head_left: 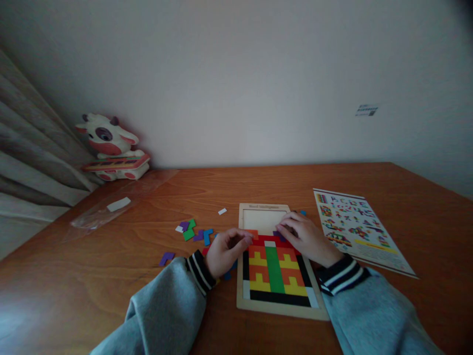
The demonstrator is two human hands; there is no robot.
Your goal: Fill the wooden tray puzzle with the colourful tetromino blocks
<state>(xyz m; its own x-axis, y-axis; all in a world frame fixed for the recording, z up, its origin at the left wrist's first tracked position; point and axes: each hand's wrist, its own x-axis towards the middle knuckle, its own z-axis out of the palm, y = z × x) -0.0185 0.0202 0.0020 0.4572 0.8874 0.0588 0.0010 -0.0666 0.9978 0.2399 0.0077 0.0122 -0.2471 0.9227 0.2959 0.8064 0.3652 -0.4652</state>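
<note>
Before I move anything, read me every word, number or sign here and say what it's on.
Puzzle tray, top edge: perhaps "Wood Intelligence", too blurred to be sure.
Printed pattern sheet: lettering too small to read.
Sticker on the wall: small print and a square code, unreadable.

Pale grey wall (236, 88) rose behind | brown wood-grain counter (74, 286) stood before it | pleated curtain (29, 143) hung at left | light was dim

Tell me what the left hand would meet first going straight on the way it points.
The left hand would likely meet the orange piece at its fingertips first, then the purple piece by the right hand; depth is unclear.
</note>
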